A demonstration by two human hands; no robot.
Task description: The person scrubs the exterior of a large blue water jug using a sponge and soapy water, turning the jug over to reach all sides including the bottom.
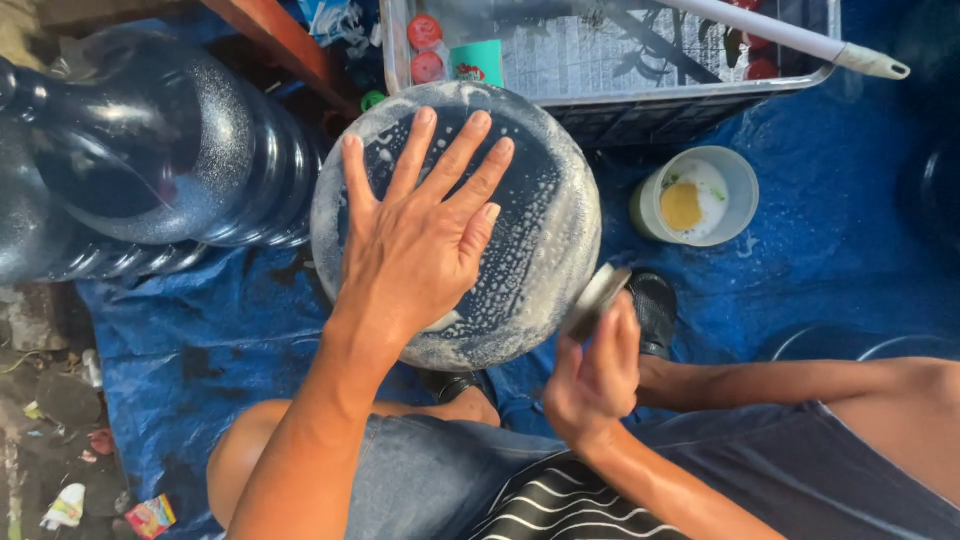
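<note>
Hands [420, 240] steady soapy jug [540, 230], pressing sponge [596, 300].

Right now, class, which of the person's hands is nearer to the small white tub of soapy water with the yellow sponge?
Right. The right hand, gripping a scrub pad at the soapy blue water jug's side, lies just below-left of the tub. The left hand rests flat on the jug, farther left.

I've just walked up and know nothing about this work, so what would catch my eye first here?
First, the soapy base of a big blue water jug at centre, with the left hand spread flat on it. At its lower right edge, the right hand presses a scrubbing pad against the side. A small tub of yellowish paste sits on the blue tarp to the right.
</note>
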